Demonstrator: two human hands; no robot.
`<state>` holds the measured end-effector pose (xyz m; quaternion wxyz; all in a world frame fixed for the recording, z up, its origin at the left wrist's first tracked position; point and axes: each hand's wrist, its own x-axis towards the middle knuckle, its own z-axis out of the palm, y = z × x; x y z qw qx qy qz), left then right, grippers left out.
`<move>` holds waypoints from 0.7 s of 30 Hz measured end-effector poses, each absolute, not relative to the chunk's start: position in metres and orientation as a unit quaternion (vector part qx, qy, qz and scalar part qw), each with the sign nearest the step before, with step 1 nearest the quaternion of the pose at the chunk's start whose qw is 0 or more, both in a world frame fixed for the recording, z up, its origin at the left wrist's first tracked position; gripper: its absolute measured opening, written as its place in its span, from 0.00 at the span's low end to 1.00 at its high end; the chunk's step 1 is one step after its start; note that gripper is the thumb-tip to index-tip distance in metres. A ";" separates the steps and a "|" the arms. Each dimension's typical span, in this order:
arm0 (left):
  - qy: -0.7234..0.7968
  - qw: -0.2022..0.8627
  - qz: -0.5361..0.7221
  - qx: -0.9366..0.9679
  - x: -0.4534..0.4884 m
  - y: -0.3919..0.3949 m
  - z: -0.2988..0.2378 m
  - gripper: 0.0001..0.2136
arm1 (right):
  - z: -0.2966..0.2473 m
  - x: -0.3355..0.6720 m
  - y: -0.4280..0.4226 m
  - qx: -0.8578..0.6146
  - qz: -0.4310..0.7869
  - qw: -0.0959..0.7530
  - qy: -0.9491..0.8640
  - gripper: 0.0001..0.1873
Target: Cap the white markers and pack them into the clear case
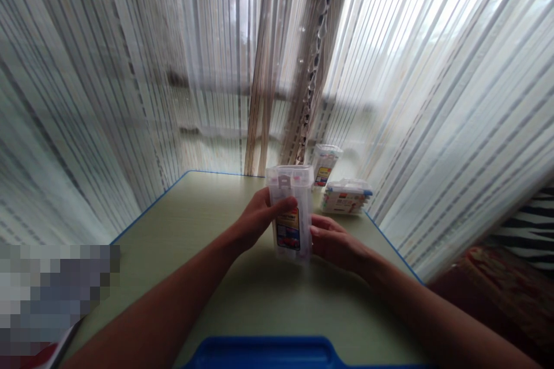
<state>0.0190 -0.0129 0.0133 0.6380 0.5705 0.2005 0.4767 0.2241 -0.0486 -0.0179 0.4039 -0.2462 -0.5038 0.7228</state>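
A tall translucent plastic case [293, 213] with a latch on its lidded top and a dark label on its front is held upright between my hands over the table. My left hand [264, 213] grips its left side, thumb laid across the front above the label and the other fingers hidden behind. On the lower right side, my right hand [333, 239] holds the case's edge with its fingertips. What is inside cannot be made out.
A similar case [326, 164] stands at the table's back right. Beside it sits a clear box [346, 197] with colourful contents. The pale table [186, 230] has blue edging and a blue front piece [264, 351]. String curtains [208, 69] hang behind, and a patterned cushion [502, 282] lies right.
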 end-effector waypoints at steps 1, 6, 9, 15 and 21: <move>0.208 0.633 0.482 0.569 0.020 -0.013 0.014 0.21 | -0.019 0.224 -0.047 -0.252 0.712 0.411 -0.511 0.19; 0.234 0.603 0.506 0.571 0.023 -0.017 0.017 0.21 | -0.021 0.227 -0.040 -0.276 0.676 0.427 -0.534 0.20; 0.256 0.576 0.532 0.565 0.024 -0.019 0.019 0.23 | -0.020 0.228 -0.039 -0.295 0.655 0.436 -0.541 0.19; 0.267 0.540 0.558 0.570 0.026 -0.021 0.018 0.29 | -0.013 0.230 -0.037 -0.356 0.555 0.511 -0.552 0.18; 0.281 0.502 0.530 0.623 0.026 -0.022 0.011 0.28 | 0.003 0.232 -0.044 -0.366 0.376 0.595 -0.609 0.16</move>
